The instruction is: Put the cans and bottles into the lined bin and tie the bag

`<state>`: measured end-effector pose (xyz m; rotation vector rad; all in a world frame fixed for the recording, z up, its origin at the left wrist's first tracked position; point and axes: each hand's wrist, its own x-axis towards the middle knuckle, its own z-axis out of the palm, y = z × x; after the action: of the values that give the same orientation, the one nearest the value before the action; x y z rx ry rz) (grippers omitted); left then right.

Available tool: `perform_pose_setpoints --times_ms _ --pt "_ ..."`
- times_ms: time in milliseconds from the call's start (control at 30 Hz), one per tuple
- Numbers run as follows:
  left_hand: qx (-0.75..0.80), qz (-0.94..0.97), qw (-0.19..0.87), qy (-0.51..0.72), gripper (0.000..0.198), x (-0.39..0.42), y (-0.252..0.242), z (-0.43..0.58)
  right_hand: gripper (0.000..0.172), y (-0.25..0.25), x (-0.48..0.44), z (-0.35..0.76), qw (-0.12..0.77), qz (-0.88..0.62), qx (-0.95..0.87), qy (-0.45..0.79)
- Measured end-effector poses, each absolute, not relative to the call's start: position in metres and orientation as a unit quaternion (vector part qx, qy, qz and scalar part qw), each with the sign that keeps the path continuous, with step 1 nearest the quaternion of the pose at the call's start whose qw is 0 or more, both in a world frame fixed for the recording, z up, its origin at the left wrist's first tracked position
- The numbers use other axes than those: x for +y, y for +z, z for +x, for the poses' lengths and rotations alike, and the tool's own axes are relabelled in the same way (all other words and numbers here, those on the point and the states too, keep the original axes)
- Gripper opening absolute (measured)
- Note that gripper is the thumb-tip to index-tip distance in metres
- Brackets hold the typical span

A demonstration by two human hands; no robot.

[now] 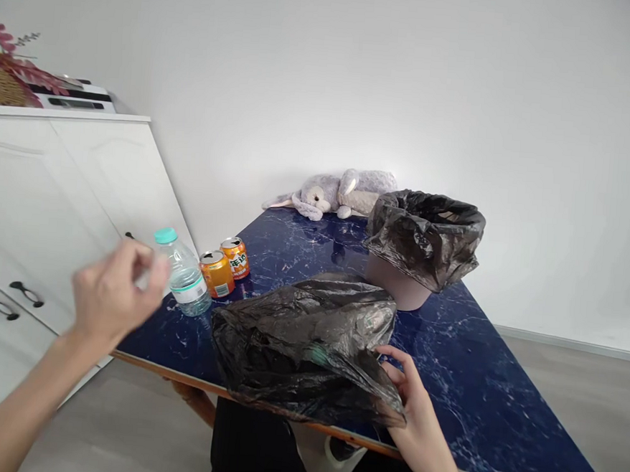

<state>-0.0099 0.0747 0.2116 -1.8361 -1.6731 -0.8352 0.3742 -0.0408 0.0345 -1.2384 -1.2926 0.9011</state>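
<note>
A thin black plastic bag (297, 335) lies at the table's near edge; pale and greenish shapes show through it, too veiled to name. My right hand (411, 401) grips the bag's right edge, with the thumb hidden by the plastic. Raised and blurred by motion, my left hand (120, 287) has curled fingers just left of a clear plastic bottle (187, 281) with a turquoise cap; I cannot tell whether it touches the bottle. Two orange drink cans (218, 274) stand upright beside the bottle.
Black plastic lines a pinkish bin (392, 281) behind the bag, to the right. A grey plush rabbit (323, 193) lies at the far edge of the blue marbled table (487, 392), by the wall. A white cabinet (70, 190) with dark handles stands at the left.
</note>
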Motion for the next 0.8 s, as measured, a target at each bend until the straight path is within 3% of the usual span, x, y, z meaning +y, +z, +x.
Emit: perform_pose_setpoints --times_ms 100,167,400,467,567,700,800 --pt "-0.366 -0.904 0.011 -0.222 0.032 0.043 0.186 0.031 0.041 0.034 -0.041 0.374 0.541 -0.513 -0.546 0.383" --pt "-0.302 -0.938 -0.081 -0.147 0.028 0.029 0.168 0.062 0.040 0.033 -0.040 0.373 0.543 -0.509 -0.548 0.383" --pt "-0.337 -0.934 0.024 -0.114 0.047 0.046 0.113 0.142 0.046 0.039 -0.040 0.371 0.551 -0.510 -0.554 0.360" --pt "-0.343 -0.932 0.027 -0.113 0.043 0.053 0.106 0.155 0.048 0.041 -0.040 0.371 0.549 -0.510 -0.559 0.355" --pt "-0.322 -0.939 0.028 -0.119 0.031 0.057 0.102 0.168 0.047 0.038 -0.039 0.371 0.535 -0.507 -0.567 0.367" --pt "-0.323 -0.939 0.031 -0.117 0.035 0.055 0.109 0.163 0.047 0.033 -0.040 0.372 0.511 -0.495 -0.585 0.391" --pt "-0.356 -0.921 0.015 -0.157 0.036 0.050 0.126 0.144 0.058 0.038 -0.045 0.376 0.491 -0.474 -0.610 0.402"
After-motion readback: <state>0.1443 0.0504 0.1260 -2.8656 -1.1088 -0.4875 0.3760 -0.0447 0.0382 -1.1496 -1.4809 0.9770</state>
